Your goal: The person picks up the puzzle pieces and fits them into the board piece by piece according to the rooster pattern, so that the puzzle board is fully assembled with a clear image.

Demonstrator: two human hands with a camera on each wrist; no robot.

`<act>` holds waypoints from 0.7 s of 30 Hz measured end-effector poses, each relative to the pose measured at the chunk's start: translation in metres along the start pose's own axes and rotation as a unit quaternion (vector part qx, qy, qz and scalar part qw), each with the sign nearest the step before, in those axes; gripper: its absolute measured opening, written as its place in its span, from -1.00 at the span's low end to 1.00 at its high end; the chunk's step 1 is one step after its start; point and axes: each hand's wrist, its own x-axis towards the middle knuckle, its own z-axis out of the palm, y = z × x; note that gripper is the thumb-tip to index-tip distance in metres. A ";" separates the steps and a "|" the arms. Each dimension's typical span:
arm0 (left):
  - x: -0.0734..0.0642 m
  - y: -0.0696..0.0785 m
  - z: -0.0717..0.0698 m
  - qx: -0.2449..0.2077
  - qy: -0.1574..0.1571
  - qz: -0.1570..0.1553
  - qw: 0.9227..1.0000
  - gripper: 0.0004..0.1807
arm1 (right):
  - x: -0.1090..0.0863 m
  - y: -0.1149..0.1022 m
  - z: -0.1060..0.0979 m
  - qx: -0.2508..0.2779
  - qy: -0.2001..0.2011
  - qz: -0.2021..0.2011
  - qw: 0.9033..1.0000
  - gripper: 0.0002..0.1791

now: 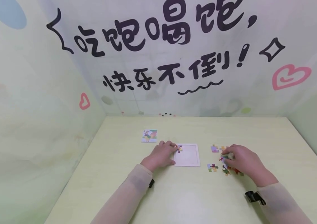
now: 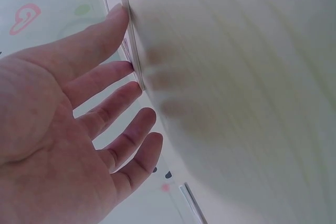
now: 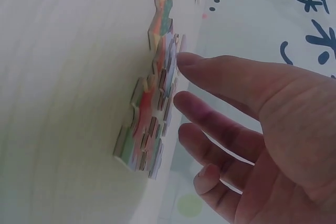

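A shallow white puzzle tray (image 1: pixel 187 159) lies on the table, with a small jigsaw piece (image 1: pixel 179 148) at its far left corner. My left hand (image 1: pixel 162 154) rests at the tray's left side. In the left wrist view, its thumb and index fingertip touch the tray edge (image 2: pixel 134 51), and the other fingers are loosely spread. Over a group of loose jigsaw pieces (image 3: pixel 142 108) to the right of the tray is my right hand (image 1: pixel 246 161). Its thumb and fingers stand apart close to the pieces, with none seen between them. The hand hides part of the group in the head view.
A square picture card (image 1: pixel 149 136) lies behind the left hand. One loose jigsaw piece (image 1: pixel 212 167) sits between the tray and the right hand. Printed fabric walls (image 1: pixel 158 102) bound the table at the back and both sides. Each wrist carries a black mount (image 1: pixel 254 197).
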 end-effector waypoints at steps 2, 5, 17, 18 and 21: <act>0.001 -0.001 0.001 -0.003 -0.001 0.000 1.000 -0.17 | 0.000 0.001 -0.001 0.000 -0.003 -0.002 1.000 -0.72; 0.002 -0.001 0.001 -0.006 -0.002 -0.001 1.000 -0.17 | -0.001 0.002 -0.002 0.009 -0.008 -0.001 1.000 -0.72; 0.002 -0.003 0.002 -0.014 -0.002 -0.002 1.000 -0.18 | -0.001 0.006 -0.002 0.036 -0.033 0.014 0.999 -0.74; 0.002 -0.003 0.002 -0.013 -0.001 -0.003 1.000 -0.18 | -0.001 0.006 -0.001 0.039 -0.033 0.015 0.999 -0.75; 0.003 -0.004 0.002 -0.010 0.000 -0.002 1.000 -0.18 | 0.000 0.007 -0.001 0.042 -0.033 0.013 0.999 -0.76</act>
